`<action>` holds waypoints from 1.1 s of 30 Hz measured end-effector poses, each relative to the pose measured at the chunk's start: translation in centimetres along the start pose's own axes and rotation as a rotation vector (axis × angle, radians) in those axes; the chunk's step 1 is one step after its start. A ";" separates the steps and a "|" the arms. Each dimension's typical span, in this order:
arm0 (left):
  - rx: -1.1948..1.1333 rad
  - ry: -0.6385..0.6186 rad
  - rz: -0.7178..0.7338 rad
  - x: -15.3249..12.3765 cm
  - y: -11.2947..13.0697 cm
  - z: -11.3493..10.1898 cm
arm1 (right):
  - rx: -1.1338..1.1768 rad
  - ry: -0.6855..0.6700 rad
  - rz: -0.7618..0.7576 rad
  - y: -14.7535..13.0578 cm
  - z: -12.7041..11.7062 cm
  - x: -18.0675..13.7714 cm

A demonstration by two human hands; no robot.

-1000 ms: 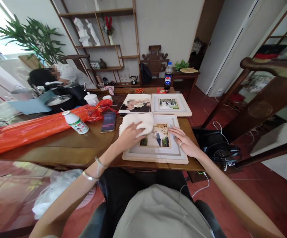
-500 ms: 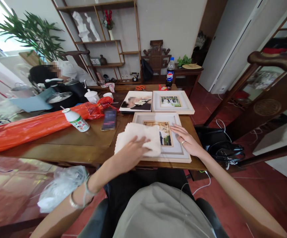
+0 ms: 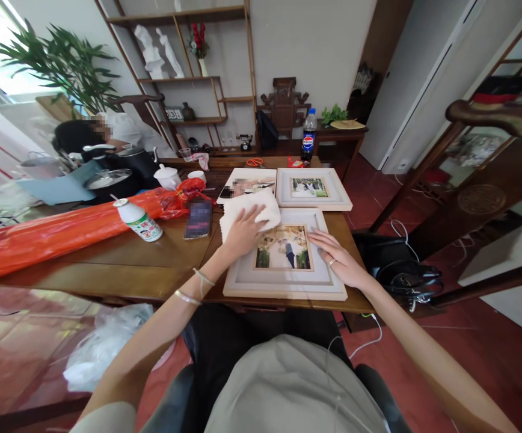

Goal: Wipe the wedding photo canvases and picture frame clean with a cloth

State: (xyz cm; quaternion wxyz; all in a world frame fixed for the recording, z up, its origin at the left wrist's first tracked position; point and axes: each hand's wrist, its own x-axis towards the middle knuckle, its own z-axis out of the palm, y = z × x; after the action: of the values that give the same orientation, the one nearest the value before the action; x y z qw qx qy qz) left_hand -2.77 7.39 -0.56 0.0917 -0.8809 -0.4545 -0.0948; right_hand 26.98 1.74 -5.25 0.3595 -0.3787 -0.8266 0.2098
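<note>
A pale framed photo (image 3: 283, 279) lies flat on the wooden table (image 3: 153, 264) in front of me. My left hand (image 3: 242, 231) presses a white cloth (image 3: 249, 207) onto the frame's far left corner, fingers spread flat over it. My right hand (image 3: 340, 258) rests flat and open on the frame's right border, a ring on one finger. Beyond lie a second framed photo (image 3: 313, 189) and an unframed print (image 3: 247, 186), the cloth partly covering the print.
A phone (image 3: 198, 219), a small white bottle (image 3: 137, 221) and a long orange plastic bag (image 3: 62, 231) lie to the left. Pots, a teapot and another person sit at the far left. A cola bottle (image 3: 307, 137), scissors and shelves stand behind. A black bag (image 3: 396, 264) lies on the floor to the right.
My left hand slid the cloth down over the frame's left side and photo, then back up to the far left corner. The right hand stayed on the frame.
</note>
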 end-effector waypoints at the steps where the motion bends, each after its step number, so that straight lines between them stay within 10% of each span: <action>1: 0.012 0.007 -0.014 0.7 -0.5 0.3 | 0.002 0.012 0.008 0.0 0.0 0.0; 6: -0.022 -0.069 0.059 0.8 -0.4 -0.6 | 0.007 0.042 0.018 -0.3 0.1 0.2; 18: 0.006 -0.127 0.235 -10.9 10.9 -5.7 | -0.008 0.047 0.006 -0.4 0.1 0.3; 33: 0.007 0.003 -0.070 2.7 3.5 -0.7 | -0.011 0.036 0.001 0.0 0.1 0.3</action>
State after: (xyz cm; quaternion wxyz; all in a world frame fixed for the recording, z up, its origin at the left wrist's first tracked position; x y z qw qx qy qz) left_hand 1.54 7.32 0.54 0.0920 -0.8641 -0.4852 -0.0975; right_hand 26.79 1.92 -5.17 0.3720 -0.3847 -0.8211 0.1984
